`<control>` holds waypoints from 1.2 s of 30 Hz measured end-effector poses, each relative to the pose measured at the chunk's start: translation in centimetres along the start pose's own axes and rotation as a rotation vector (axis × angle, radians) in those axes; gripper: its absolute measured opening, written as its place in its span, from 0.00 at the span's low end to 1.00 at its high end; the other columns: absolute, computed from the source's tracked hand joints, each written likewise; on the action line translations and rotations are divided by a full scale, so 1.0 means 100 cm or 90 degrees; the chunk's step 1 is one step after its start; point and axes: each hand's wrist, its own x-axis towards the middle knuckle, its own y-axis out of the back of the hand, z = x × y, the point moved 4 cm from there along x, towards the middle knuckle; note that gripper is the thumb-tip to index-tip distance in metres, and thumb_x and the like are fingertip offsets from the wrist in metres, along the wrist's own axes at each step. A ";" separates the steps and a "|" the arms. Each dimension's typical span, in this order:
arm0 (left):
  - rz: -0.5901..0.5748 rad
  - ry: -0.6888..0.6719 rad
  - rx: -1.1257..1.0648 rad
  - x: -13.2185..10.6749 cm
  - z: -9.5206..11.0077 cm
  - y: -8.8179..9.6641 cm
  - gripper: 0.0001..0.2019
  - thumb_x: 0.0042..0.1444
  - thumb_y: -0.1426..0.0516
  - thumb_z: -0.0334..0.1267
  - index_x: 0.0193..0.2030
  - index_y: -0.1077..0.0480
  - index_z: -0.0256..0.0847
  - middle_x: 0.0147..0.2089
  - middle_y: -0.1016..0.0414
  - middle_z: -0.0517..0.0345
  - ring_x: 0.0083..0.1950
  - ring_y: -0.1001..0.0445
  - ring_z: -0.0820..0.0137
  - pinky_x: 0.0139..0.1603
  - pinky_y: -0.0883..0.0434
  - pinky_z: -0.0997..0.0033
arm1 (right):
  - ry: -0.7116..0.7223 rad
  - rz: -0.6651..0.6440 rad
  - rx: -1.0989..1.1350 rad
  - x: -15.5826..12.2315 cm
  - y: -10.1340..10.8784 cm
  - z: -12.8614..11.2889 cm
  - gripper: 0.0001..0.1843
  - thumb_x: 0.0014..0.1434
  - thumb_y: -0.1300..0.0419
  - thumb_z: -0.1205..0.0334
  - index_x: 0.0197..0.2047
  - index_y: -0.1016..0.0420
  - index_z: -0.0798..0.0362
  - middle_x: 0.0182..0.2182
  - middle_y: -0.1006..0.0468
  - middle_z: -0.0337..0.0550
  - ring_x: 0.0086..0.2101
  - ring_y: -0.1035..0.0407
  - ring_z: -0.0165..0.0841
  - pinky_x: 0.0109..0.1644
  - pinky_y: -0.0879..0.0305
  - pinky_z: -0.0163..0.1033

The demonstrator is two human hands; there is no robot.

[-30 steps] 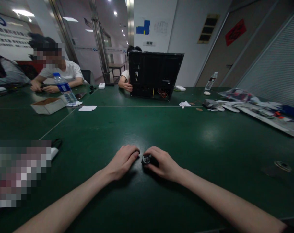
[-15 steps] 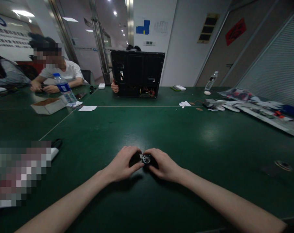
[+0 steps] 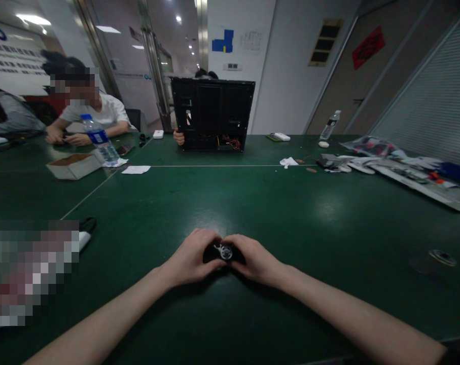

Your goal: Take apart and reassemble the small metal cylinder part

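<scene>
Between my two hands, low over the green table (image 3: 252, 203), is a small round black part with a silver ring on its face (image 3: 225, 252). A thin pale metal or white piece juts from its left side. My left hand (image 3: 193, 256) curls in from the left, thumb and fingers closing against the part. Mirroring it, my right hand (image 3: 258, 257) grips the part from the right, thumb below and fingers above. The fingertips of both hands nearly meet at the part, and its far side is hidden.
Right of my hands stands a dark round object with a metal rim (image 3: 441, 257). A blurred-out flat item (image 3: 32, 274) lies at the left. Beyond are an open box (image 3: 75, 168), a water bottle (image 3: 102, 144) and a black panel (image 3: 210, 114) held by another person's hand. A cluttered tray (image 3: 416, 180) sits right.
The round part has shifted slightly left and down between my hands and its face is turned more upward. My fingertips have drawn a little closer around it.
</scene>
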 end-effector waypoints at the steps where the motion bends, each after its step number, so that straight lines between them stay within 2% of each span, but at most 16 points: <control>1: 0.004 -0.003 0.000 0.000 -0.001 0.000 0.13 0.54 0.40 0.41 0.43 0.35 0.38 0.40 0.29 0.54 0.41 0.32 0.64 0.43 0.35 0.63 | -0.001 -0.002 0.003 0.000 -0.001 0.000 0.24 0.52 0.40 0.72 0.53 0.38 0.53 0.47 0.29 0.46 0.45 0.33 0.36 0.50 0.36 0.42; 9: 0.009 -0.015 0.007 0.000 -0.003 -0.003 0.11 0.54 0.41 0.39 0.42 0.35 0.38 0.39 0.29 0.55 0.39 0.32 0.65 0.43 0.36 0.64 | 0.005 -0.006 0.020 0.001 -0.003 0.000 0.23 0.54 0.39 0.70 0.52 0.37 0.53 0.46 0.28 0.47 0.45 0.32 0.35 0.49 0.36 0.41; 17: -0.006 -0.006 -0.009 -0.001 0.000 0.001 0.10 0.55 0.43 0.36 0.44 0.35 0.38 0.41 0.29 0.54 0.41 0.32 0.64 0.45 0.37 0.63 | 0.016 -0.038 0.064 0.001 0.006 -0.001 0.27 0.53 0.37 0.68 0.55 0.38 0.54 0.48 0.28 0.48 0.46 0.33 0.36 0.51 0.36 0.42; 25: -0.024 -0.006 -0.021 -0.002 -0.002 0.000 0.11 0.58 0.46 0.35 0.48 0.35 0.38 0.43 0.28 0.52 0.44 0.32 0.63 0.47 0.37 0.63 | -0.026 -0.037 0.174 0.004 0.010 0.010 0.19 0.55 0.40 0.71 0.51 0.34 0.53 0.43 0.25 0.43 0.42 0.30 0.33 0.48 0.34 0.39; 31: -0.028 -0.001 -0.021 -0.001 0.000 0.000 0.11 0.59 0.47 0.34 0.48 0.35 0.39 0.44 0.28 0.53 0.44 0.31 0.64 0.48 0.37 0.63 | -0.036 -0.029 0.198 0.003 0.009 0.011 0.20 0.54 0.38 0.69 0.50 0.34 0.53 0.42 0.25 0.44 0.42 0.29 0.34 0.47 0.34 0.39; 36: -0.036 0.000 -0.011 -0.002 -0.001 -0.001 0.10 0.60 0.48 0.34 0.49 0.35 0.39 0.44 0.28 0.52 0.44 0.32 0.63 0.47 0.37 0.63 | -0.040 -0.025 0.207 0.004 0.009 0.011 0.18 0.56 0.40 0.69 0.50 0.35 0.53 0.41 0.24 0.44 0.41 0.28 0.34 0.46 0.34 0.40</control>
